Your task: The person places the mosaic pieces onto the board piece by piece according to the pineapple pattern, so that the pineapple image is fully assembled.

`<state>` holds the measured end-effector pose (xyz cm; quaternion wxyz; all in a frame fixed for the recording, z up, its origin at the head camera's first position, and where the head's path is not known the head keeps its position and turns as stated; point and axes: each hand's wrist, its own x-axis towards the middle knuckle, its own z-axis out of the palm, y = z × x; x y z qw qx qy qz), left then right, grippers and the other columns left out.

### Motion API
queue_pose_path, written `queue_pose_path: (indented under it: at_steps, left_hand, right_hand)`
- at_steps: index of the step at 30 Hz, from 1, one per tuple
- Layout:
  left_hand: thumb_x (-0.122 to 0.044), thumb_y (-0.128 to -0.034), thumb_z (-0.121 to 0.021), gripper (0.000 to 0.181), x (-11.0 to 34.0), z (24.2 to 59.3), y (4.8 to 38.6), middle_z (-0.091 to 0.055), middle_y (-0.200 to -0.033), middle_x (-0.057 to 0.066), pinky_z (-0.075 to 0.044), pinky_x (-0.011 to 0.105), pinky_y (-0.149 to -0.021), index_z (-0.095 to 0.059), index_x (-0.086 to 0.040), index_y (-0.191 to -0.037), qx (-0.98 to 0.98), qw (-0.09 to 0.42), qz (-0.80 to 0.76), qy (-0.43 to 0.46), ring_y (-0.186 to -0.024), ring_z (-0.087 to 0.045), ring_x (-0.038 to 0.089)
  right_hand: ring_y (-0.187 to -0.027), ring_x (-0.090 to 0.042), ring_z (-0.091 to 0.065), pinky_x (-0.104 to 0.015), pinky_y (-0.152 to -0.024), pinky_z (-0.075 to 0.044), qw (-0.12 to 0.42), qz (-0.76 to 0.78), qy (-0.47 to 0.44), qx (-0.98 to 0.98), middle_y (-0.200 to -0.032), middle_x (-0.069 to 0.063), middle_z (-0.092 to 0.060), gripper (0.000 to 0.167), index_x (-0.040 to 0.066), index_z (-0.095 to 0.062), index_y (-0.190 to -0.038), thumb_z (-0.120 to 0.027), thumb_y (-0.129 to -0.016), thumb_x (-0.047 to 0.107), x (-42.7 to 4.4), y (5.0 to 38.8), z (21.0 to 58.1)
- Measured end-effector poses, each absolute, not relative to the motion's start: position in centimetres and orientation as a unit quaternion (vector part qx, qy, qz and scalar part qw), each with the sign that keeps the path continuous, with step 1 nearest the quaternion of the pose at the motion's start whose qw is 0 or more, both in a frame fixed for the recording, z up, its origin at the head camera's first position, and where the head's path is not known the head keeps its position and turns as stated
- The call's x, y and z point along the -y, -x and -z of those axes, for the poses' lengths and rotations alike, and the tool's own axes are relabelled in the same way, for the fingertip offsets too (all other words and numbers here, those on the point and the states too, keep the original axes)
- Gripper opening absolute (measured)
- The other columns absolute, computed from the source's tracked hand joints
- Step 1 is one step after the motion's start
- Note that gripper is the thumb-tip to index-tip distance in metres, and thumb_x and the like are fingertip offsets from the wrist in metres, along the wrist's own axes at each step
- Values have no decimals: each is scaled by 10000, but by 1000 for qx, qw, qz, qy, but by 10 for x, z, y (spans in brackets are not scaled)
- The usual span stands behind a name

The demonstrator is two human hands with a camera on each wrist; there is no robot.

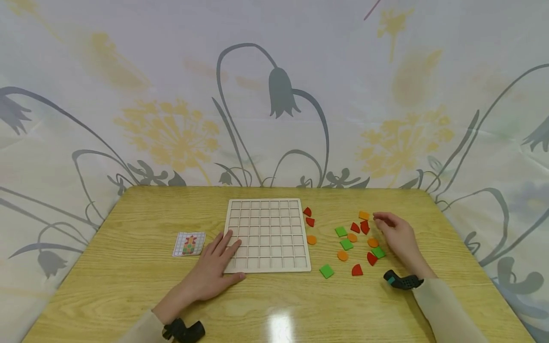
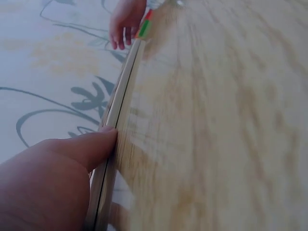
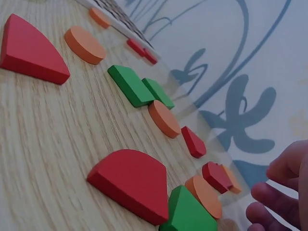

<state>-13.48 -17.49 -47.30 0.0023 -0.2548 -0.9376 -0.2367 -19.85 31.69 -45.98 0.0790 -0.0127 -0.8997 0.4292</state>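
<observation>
My left hand [image 1: 212, 269] rests with spread fingers on the left edge of a pale grid board [image 1: 270, 238]; its thumb touches the board's near edge, also seen in the left wrist view. On the table's right side, my right hand [image 1: 399, 238] hovers, fingers loosely bent and holding nothing, beside scattered pieces. Nearest to it are an orange square [image 1: 363, 215], a red quarter-circle [image 1: 365, 227], an orange disc [image 1: 373, 243] and a green square [image 1: 379, 252]. In the right wrist view a large red piece [image 3: 132, 183] lies against a green one [image 3: 187, 214].
A card [image 1: 189, 244] with a coloured pattern on a grid lies left of the board. Several more red, green and orange pieces lie between the board and my right hand. Behind the wooden table [image 1: 274, 305] hangs a flower-patterned cloth [image 1: 274, 143].
</observation>
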Motion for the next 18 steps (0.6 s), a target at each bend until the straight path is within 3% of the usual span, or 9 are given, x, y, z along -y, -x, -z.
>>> queue_pose_path:
  at_steps: [7, 15, 18]
  left_hand:
    - [-533, -904, -665, 777, 176, 481, 138, -227, -1622, 160, -211, 658, -1105, -463, -67, -1492, 933, 33, 257, 251, -1476, -168, 413]
    - [-512, -859, -734, 732, 181, 484, 140, -323, -1593, 121, -257, 655, -1089, -550, -90, -1428, 920, 53, 298, 249, -1462, -236, 389]
    - [-512, -845, -752, 716, 186, 483, 143, -355, -1580, 101, -272, 655, -1081, -571, -112, -1411, 917, 50, 304, 255, -1454, -265, 379]
  right_hand:
    - [-927, 66, -501, -156, -786, -430, 84, -458, 31, 884, -1282, -228, -612, 416, -20, -618, -1305, -523, -1050, 295, -320, 202, 464]
    - [-986, -119, -525, -208, -808, -420, 62, -451, 30, 890, -1264, -224, -615, 401, -21, -626, -1298, -549, -1038, 274, -317, 204, 463]
    - [-973, -133, -538, -223, -809, -428, 55, -448, 28, 892, -1247, -210, -625, 390, -9, -634, -1294, -557, -1033, 270, -317, 204, 464]
